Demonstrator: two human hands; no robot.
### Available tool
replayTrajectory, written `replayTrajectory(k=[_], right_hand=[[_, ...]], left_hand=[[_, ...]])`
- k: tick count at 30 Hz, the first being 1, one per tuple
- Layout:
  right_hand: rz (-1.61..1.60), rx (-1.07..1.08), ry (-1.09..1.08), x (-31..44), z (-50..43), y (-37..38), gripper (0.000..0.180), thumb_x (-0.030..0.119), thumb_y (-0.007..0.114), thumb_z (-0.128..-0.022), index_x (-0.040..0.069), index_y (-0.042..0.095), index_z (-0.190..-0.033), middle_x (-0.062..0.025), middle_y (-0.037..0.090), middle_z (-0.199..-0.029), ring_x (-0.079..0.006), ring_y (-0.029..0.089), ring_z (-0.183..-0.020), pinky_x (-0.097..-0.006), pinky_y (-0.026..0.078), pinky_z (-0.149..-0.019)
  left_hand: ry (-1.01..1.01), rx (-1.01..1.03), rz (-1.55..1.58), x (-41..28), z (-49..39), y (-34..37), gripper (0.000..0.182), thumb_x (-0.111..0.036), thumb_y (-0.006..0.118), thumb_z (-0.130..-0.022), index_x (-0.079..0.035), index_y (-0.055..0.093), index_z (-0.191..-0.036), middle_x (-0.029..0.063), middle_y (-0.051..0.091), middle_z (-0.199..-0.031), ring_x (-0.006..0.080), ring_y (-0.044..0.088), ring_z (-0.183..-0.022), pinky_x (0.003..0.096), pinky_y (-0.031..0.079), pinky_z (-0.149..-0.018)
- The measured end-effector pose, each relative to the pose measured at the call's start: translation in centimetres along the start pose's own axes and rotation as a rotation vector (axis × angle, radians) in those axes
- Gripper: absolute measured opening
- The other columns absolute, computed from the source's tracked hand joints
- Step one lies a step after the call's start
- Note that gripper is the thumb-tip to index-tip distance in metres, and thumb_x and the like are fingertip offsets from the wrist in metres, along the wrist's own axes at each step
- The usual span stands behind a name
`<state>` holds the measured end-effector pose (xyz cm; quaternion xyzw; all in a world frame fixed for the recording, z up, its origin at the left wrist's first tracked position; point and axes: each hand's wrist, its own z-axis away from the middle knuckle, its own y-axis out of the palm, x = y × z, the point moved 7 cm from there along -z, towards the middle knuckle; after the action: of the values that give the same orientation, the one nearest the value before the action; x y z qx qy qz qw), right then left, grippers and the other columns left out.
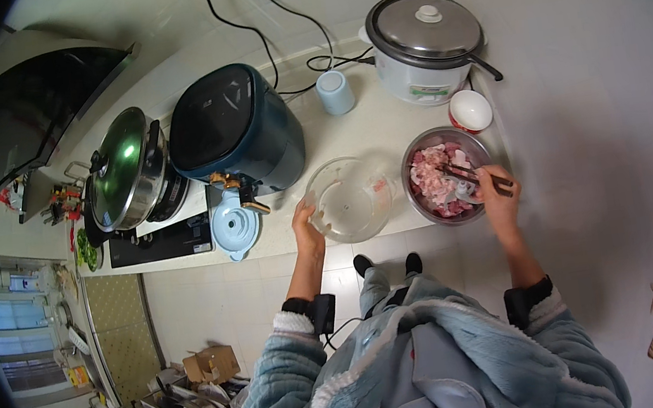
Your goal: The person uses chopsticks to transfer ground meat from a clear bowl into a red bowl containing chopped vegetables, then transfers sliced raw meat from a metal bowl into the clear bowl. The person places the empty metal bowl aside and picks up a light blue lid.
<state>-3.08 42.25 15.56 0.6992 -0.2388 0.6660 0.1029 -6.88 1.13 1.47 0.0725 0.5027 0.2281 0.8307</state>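
Observation:
My left hand [309,230] grips the left rim of a clear bowl [346,204] near the counter's front edge. A few bits of pink residue cling to the inside of that bowl. In my right hand [499,195] is a pair of dark chopsticks [465,174], their tips in the pink minced meat [431,165]. The meat lies in a stainless steel bowl [408,191] just right of the clear one. Among the meat, under the chopsticks, sits a pale chopper blade piece [462,191], partly hidden by my right hand.
Behind the steel bowl stand a small red-and-white bowl [471,110] and a lidded rice cooker [425,40]. A light-blue cylinder [335,92] is near the wall cables. Leftward are a dark air fryer [235,132], a light-blue lid [235,226] and a glass-lidded pot [124,170].

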Motion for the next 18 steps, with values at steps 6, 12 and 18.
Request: replayTrajectory(k=[6, 12, 18], right_hand=[[0.034, -0.050, -0.030, 1.7, -1.2, -1.1, 0.020, 0.015, 0.059, -0.094, -0.001, 0.066, -0.084, -0.0015, 0.056, -0.060, -0.0066, 0.051, -0.052, -0.0226, 0.040, -0.048], [0.089, -0.049, 0.016, 1.6, -2.4, -1.3, 0.020, 0.015, 0.059, -0.094, -0.001, 0.066, -0.083, -0.0012, 0.055, -0.058, -0.0071, 0.050, -0.051, -0.0226, 0.040, -0.048], [0.157, -0.035, 0.053, 1.3, -3.5, -2.0, 0.020, 0.015, 0.061, -0.093, -0.001, 0.066, -0.081, -0.0013, 0.056, -0.060, -0.0072, 0.052, -0.051, -0.0226, 0.041, -0.047]], left_hand=[[-0.027, -0.080, 0.056, 0.7, -2.8, 0.6, 0.061, -0.028, 0.063, -0.070, -0.013, 0.054, -0.129, 0.0040, 0.053, -0.121, 0.0264, 0.046, -0.106, 0.0483, 0.037, -0.087], [-0.021, 0.006, 0.024, 1.7, -4.8, 0.8, 0.061, -0.035, 0.059, -0.075, -0.019, 0.052, -0.134, 0.0016, 0.046, -0.134, 0.0294, 0.040, -0.116, 0.0535, 0.034, -0.092], [-0.038, -0.034, 0.128, 2.2, -5.4, 0.9, 0.060, -0.027, 0.063, -0.073, -0.014, 0.053, -0.131, 0.0046, 0.053, -0.122, 0.0251, 0.047, -0.111, 0.0498, 0.037, -0.091]])
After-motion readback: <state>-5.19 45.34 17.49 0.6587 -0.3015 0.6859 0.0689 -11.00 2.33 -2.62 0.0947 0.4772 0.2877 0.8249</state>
